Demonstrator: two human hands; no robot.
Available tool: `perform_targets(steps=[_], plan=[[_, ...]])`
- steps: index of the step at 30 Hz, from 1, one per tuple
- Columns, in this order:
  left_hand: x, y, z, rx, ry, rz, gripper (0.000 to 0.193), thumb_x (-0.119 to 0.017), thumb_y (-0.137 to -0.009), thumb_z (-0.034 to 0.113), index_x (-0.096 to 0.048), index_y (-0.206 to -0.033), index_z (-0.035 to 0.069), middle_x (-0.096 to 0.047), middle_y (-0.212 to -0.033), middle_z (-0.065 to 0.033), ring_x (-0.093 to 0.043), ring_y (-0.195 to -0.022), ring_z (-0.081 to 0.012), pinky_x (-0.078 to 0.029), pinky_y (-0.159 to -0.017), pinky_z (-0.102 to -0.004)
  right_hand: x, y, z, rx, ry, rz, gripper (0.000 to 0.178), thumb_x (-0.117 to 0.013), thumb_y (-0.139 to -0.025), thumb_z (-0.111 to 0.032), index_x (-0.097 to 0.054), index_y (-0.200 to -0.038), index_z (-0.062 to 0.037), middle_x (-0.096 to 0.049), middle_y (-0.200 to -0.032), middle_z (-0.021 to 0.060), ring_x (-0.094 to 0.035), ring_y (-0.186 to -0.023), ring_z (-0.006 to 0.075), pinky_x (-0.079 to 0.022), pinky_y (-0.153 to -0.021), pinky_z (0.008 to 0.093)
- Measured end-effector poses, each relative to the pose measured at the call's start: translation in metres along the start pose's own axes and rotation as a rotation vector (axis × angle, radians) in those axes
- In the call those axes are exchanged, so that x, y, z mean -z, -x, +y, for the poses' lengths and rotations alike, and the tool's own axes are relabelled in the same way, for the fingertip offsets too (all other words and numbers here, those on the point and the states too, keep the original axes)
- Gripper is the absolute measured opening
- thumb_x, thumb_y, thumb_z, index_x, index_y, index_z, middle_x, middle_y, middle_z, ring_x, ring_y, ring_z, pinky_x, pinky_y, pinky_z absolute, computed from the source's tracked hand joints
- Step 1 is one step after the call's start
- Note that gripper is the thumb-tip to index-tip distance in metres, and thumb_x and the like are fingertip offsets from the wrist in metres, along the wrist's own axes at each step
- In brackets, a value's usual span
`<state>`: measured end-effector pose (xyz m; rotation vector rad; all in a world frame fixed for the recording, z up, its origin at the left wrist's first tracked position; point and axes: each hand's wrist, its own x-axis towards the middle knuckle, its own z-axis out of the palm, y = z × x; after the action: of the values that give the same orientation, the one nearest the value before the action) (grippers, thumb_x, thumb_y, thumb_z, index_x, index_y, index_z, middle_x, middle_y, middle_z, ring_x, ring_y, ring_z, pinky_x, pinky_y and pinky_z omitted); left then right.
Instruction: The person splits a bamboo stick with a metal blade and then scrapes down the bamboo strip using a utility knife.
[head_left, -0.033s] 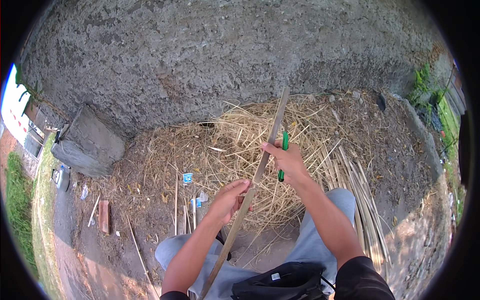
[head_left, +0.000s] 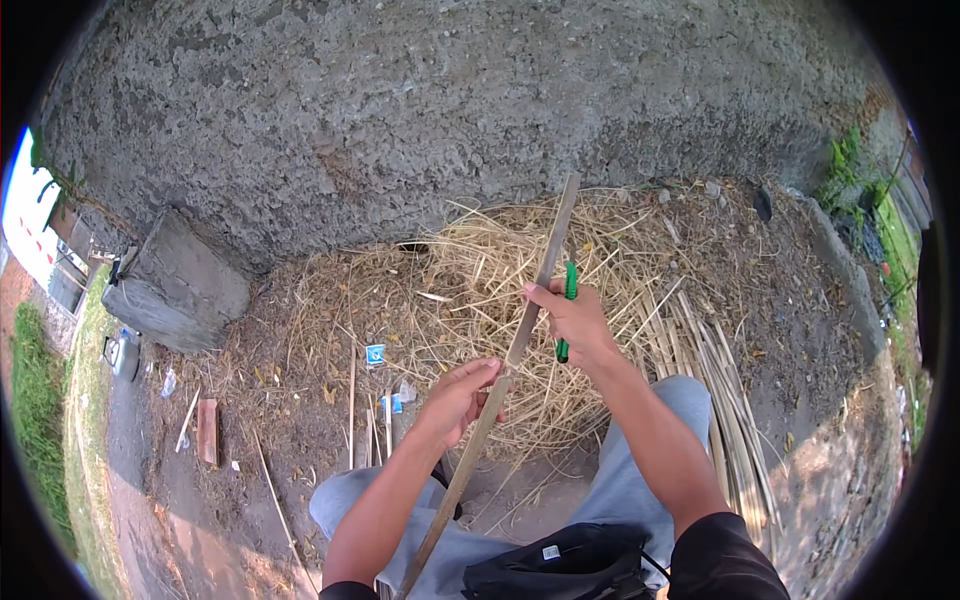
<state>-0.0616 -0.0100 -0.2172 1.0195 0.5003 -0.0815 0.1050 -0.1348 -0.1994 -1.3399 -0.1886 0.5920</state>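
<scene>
A long, flat strip that looks like split bamboo (head_left: 556, 230) runs slantwise from near the wall down over my lap. My left hand (head_left: 458, 402) pinches it around its middle, beside a pale notch or joint in the strip. Farther up, my right hand (head_left: 582, 325) grips the same strip between thumb and fingers. Tucked in that right hand is a green-handled knife (head_left: 571, 282), lying across the palm; its blade cannot be made out clearly. Below both hands spreads a heap of pale, thin shavings (head_left: 550, 410).
A rough grey wall (head_left: 450, 110) rises behind the heap. Several long strips (head_left: 735, 430) lie right of my knee. At left are a concrete block (head_left: 185, 290), a reddish-brown piece (head_left: 208, 430) and a blue packet (head_left: 375, 355). A black bag (head_left: 555, 565) rests on my lap.
</scene>
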Motion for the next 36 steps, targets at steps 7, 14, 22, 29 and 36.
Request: perform_targets(steps=[7, 14, 22, 29, 36], plan=[[0.001, 0.0, 0.002, 0.027, 0.032, -0.067, 0.023, -0.053, -0.098, 0.025, -0.053, -0.104, 0.002, -0.063, -0.087, -0.0107, -0.061, -0.06, -0.0169, -0.056, -0.058, -0.0342, -0.005, -0.001, 0.001, -0.04, 0.032, 0.0, 0.026, -0.076, -0.083, -0.023, -0.066, -0.088, 0.0001, -0.053, -0.062, -0.0031, -0.037, -0.045, 0.004, -0.025, -0.041, 0.0242], [0.005, -0.004, -0.001, 0.034, 0.012, -0.051, 0.02, -0.057, -0.096, 0.023, -0.055, -0.102, 0.004, -0.064, -0.087, -0.0115, -0.061, -0.059, -0.0165, -0.056, -0.058, -0.0341, -0.006, -0.002, 0.005, 0.023, 0.067, -0.036, 0.024, -0.075, -0.083, -0.021, -0.065, -0.092, -0.0011, -0.058, -0.065, -0.0016, -0.038, -0.045, 0.0031, -0.025, -0.04, 0.0213], [0.005, -0.005, -0.006, 0.062, 0.021, 0.025, 0.02, -0.062, -0.093, 0.021, -0.056, -0.103, 0.005, -0.064, -0.09, -0.0141, -0.061, -0.06, -0.0185, -0.056, -0.059, -0.0353, -0.009, 0.006, 0.001, 0.012, 0.113, -0.122, 0.025, -0.074, -0.082, -0.013, -0.058, -0.097, -0.0008, -0.064, -0.077, 0.0063, -0.062, -0.073, 0.0144, -0.048, -0.066, 0.0275], [0.005, -0.005, -0.009, 0.066, 0.083, 0.032, 0.017, -0.061, -0.093, 0.019, -0.056, -0.102, 0.006, -0.064, -0.093, -0.0166, -0.062, -0.062, -0.0213, -0.056, -0.062, -0.0387, -0.01, 0.002, 0.01, -0.003, 0.031, -0.12, 0.029, -0.067, -0.087, -0.01, -0.052, -0.111, -0.0017, -0.063, -0.076, 0.0058, -0.046, -0.052, 0.0064, -0.032, -0.045, 0.0221], [0.007, -0.009, -0.011, 0.06, 0.044, 0.036, 0.012, -0.057, -0.095, 0.015, -0.056, -0.1, 0.004, -0.064, -0.094, -0.0168, -0.062, -0.066, -0.0214, -0.056, -0.064, -0.0375, -0.013, 0.002, 0.007, -0.039, 0.003, -0.115, 0.023, -0.06, -0.091, -0.008, -0.051, -0.111, -0.0027, -0.061, -0.076, 0.0056, -0.044, -0.051, 0.007, -0.032, -0.045, 0.0224]])
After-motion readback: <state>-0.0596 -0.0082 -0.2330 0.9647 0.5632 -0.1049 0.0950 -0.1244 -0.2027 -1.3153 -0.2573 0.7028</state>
